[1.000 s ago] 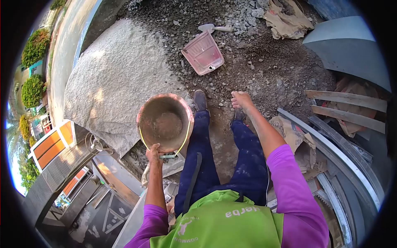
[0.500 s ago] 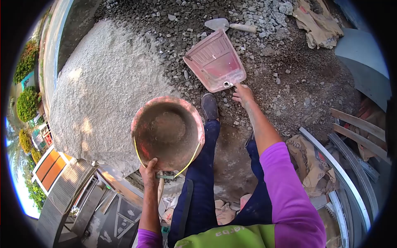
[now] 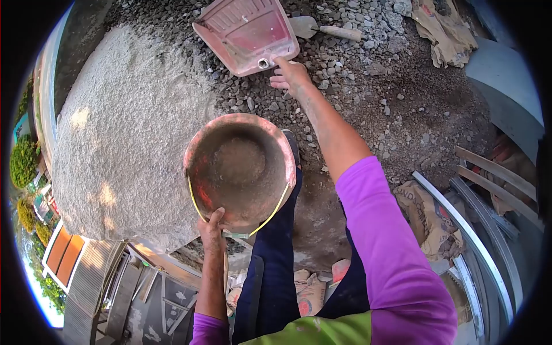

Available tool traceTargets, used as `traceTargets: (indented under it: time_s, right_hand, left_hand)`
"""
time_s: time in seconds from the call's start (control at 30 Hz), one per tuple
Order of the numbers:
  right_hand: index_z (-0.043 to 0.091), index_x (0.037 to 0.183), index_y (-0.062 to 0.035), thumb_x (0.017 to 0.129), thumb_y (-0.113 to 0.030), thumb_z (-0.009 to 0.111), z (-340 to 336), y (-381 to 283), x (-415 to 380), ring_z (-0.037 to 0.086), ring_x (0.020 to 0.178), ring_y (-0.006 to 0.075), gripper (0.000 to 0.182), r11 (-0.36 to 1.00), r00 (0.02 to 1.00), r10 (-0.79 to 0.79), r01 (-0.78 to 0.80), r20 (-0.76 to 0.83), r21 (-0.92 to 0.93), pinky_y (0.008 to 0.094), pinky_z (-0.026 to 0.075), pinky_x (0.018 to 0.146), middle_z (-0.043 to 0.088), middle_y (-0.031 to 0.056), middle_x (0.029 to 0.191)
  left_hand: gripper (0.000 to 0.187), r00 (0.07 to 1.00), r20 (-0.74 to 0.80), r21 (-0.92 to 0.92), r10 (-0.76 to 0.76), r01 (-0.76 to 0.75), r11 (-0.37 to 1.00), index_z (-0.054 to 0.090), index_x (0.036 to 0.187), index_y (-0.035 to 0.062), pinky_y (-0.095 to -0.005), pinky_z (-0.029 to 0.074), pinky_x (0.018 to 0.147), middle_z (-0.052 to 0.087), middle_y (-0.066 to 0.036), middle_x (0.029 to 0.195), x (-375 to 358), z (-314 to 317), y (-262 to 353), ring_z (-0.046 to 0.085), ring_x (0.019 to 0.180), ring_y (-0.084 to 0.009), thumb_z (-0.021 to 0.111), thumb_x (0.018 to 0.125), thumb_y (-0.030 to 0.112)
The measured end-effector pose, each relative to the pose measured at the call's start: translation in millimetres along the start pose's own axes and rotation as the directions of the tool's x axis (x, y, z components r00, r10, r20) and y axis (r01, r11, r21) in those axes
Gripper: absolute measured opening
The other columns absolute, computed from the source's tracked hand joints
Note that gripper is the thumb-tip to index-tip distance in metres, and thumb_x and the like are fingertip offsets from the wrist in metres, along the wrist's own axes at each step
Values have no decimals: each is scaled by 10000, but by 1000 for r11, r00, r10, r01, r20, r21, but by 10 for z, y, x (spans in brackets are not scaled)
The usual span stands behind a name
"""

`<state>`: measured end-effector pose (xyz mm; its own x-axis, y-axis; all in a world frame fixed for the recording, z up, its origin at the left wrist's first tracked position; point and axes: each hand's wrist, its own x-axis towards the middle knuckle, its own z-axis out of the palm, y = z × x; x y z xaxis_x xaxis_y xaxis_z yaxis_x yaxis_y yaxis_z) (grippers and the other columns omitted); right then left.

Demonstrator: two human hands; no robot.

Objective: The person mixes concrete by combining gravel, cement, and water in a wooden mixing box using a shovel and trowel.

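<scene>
My left hand (image 3: pixel 211 231) grips the near rim of a worn red bucket (image 3: pixel 240 169), thumb over the edge. The bucket's open top faces me, its inside is coated with grey-brown dirt, and its yellow handle hangs at the near side. My right hand (image 3: pixel 289 75) is closed on the near edge of a dusty red dustpan-like scoop (image 3: pixel 250 31), beside the round hole there. The scoop is over the dark gravel. A trowel (image 3: pixel 322 29) with a wooden handle lies just right of the scoop.
A large pale sand heap (image 3: pixel 126 138) rises at the left. Dark gravel (image 3: pixel 368 69) covers the ground ahead. Paper sacks (image 3: pixel 440 31) lie at the upper right, metal bars (image 3: pixel 466 230) and boards (image 3: pixel 497 172) at the right. Metal frames stand at the lower left.
My right hand has moved forward and left with the scoop. The bucket, still in my left hand, sits slightly higher in view. The view has shifted a little.
</scene>
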<state>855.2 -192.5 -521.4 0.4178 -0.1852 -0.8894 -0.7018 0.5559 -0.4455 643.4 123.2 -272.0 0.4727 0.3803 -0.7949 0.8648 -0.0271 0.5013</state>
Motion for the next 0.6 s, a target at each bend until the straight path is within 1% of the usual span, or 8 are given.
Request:
traceTargets:
  time_s: [0.07,0.1,0.17,0.23,0.3,0.47,0.53,0.6]
  right_hand:
    - [714,912,45,889,-493,678,-239,-72,198,731,885,333,540,835,974,-220,219,58,-505,445,577,805,725,274,916]
    - [720,829,22,897,-523,631,-408,-175,201,715,925,367,556,513,870,-481,379,107,-770,448,544,826,723,268,897]
    - [719,925,22,915,-388,604,-704,-467,188,686,991,415,426,392,832,-544,367,109,-844,491,524,922,720,262,991]
    - [668,1155,-14,942,-346,576,-1015,-667,523,578,1234,416,405,26,684,-703,298,195,-954,526,480,1030,639,227,1281]
    - [661,1208,-31,945,-335,584,-1213,-900,709,571,1236,410,409,-286,595,-721,210,354,-935,537,466,1041,636,207,1289]
    - [584,1278,19,937,-256,618,-1570,-965,956,585,1180,441,439,-497,634,-598,185,490,-848,523,471,1042,629,256,1242]
    - [605,1301,-44,962,-254,582,-1766,-824,652,564,1225,416,399,-424,612,-648,204,453,-883,535,466,1033,609,211,1324]
    - [541,1386,10,978,-268,590,-1975,-601,68,521,1295,458,496,-365,537,-705,286,464,-886,515,440,1081,538,284,1428]
  left_hand:
    - [345,998,60,-14,11,-11,1000,621,1178,-2,-284,571,635,679,-69,974,266,135,-175,692,800,-176,705,846,41]
    - [345,997,70,9,-23,23,1000,623,1177,1,-288,571,635,678,-69,976,347,296,-139,691,797,-176,709,846,44]
    - [340,993,110,5,-44,43,999,627,1171,4,-293,571,640,677,-66,976,570,593,-190,688,793,-176,718,847,50]
    - [330,984,178,-62,-20,32,998,630,1161,3,-305,574,653,678,-64,969,867,918,-293,685,791,-178,725,850,57]
    - [334,976,219,-95,-13,35,995,630,1170,0,-321,579,673,684,-70,981,1184,1252,-390,687,803,-186,725,855,58]
    - [425,986,168,-40,20,-14,999,627,1215,-1,-341,575,757,707,-99,1058,1662,1452,-748,696,875,-200,777,866,189]
    - [477,982,184,94,-47,30,995,641,1200,1,-352,566,781,720,-109,1052,1503,1284,-688,694,874,-192,801,871,308]
    - [797,968,242,216,68,-122,969,534,1370,-70,-423,507,996,643,-219,1293,1536,1026,-926,631,1176,-309,817,841,455]
